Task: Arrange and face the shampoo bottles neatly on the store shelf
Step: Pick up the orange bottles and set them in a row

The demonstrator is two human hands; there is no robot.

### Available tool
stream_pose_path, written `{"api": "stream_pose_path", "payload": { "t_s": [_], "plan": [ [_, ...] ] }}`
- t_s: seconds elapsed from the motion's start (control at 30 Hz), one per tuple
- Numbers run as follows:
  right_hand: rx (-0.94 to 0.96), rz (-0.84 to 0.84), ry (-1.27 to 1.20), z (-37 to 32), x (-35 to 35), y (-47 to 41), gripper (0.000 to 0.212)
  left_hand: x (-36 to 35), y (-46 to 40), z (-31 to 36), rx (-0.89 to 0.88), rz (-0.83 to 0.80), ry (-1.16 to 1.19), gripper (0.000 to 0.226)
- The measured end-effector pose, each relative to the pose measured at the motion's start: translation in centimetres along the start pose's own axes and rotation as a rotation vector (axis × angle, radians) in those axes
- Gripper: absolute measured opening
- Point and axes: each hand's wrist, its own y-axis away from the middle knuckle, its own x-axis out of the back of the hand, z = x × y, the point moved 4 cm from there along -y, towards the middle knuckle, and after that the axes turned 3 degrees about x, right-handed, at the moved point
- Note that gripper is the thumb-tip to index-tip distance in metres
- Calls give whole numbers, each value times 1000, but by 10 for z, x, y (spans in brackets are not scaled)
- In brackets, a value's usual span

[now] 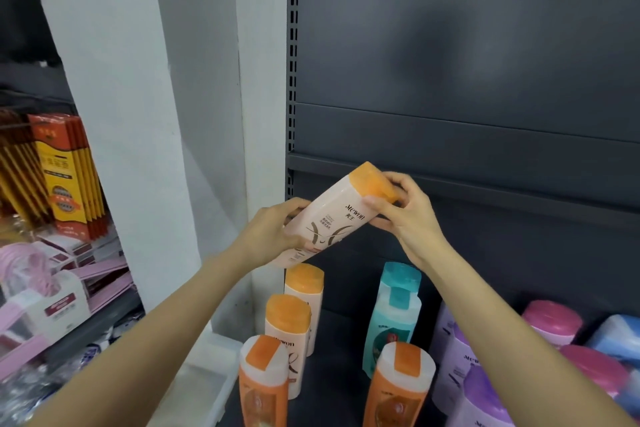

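Note:
A pale pink shampoo bottle (334,218) with an orange cap is held tilted in the air above the shelf, cap up and to the right. My left hand (273,236) grips its lower body. My right hand (407,210) holds the cap end with curled fingers. Below stand two more pale orange-capped bottles (304,291), one behind the other, two orange bottles (265,381) at the front, a teal bottle (394,312), and purple bottles (460,367) to the right.
Pink-capped (552,321) and blue bottles (620,336) sit at far right. The dark shelf back panel (467,80) rises behind. A white pillar (145,114) stands left, with red-yellow boxes (65,180) and pink packaged goods (41,288) beyond it.

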Motion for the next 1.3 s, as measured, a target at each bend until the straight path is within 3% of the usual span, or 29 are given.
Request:
{"api": "stream_pose_path", "payload": {
  "t_s": [0.23, 0.4, 0.53, 0.73, 0.87, 1.3],
  "plan": [
    [170, 188, 170, -4, -13, -3, 45, -4, -9, -10, 92, 146, 62, 59],
    [194, 209, 320, 8, -17, -12, 51, -23, -16, -39, 274, 49, -33, 54],
    [161, 199, 385, 27, -18, -21, 49, -39, -16, -64, 402, -32, 21, 47],
    [35, 71, 547, 70, -37, -42, 57, -60, -18, -87, 482, -124, 73, 27],
    [-51, -38, 630, 99, -48, -53, 51, -66, -21, -95, 470, -172, 51, 11],
    [-195, -237, 709, 145, -68, -60, 52, -71, -16, -99, 530, -200, 100, 21]
  ]
}}
